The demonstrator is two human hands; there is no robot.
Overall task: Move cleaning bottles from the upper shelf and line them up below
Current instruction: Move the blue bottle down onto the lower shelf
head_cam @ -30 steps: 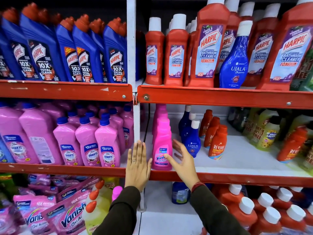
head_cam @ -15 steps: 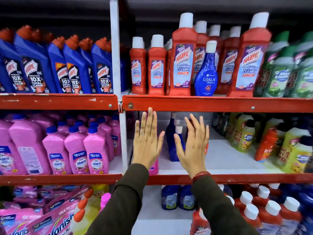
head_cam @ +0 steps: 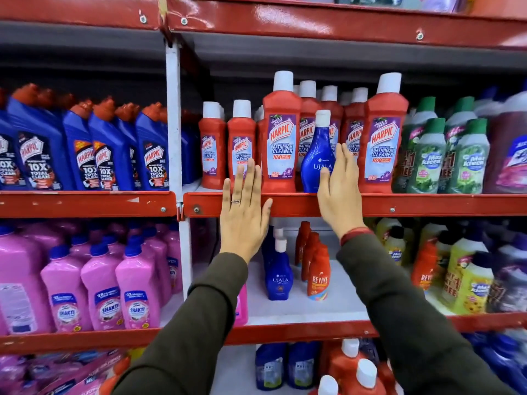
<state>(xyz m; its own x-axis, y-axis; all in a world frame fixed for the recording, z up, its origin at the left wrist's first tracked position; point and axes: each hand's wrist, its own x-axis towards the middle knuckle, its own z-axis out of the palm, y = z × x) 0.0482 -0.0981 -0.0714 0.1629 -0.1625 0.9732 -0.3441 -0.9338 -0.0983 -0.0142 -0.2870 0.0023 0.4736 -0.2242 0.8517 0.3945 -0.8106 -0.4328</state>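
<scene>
A blue Ujala bottle [head_cam: 316,158] with a white cap stands on the upper shelf [head_cam: 427,205] among red Harpic bathroom cleaner bottles [head_cam: 281,143]. My right hand [head_cam: 338,192] is open at the blue bottle's right side, thumb against its front, fingers not closed around it. My left hand [head_cam: 243,212] is open and flat in front of the shelf edge, fingertips over a small red Harpic bottle [head_cam: 241,143]. On the shelf below [head_cam: 299,309], a row of blue Ujala bottles [head_cam: 278,273] stands beside orange Revive bottles [head_cam: 318,270].
Blue Harpic bottles [head_cam: 94,155] fill the upper left bay, pink Shakti bottles [head_cam: 102,289] the bay under them. Green Max Kleen bottles [head_cam: 433,158] stand at the upper right. A white upright post [head_cam: 174,124] divides the bays. Bare white shelf shows right of the Revive bottles.
Both hands have risen from the lower shelf to the upper shelf. The right hand now touches the blue Ujala bottle. The view has tilted upward.
</scene>
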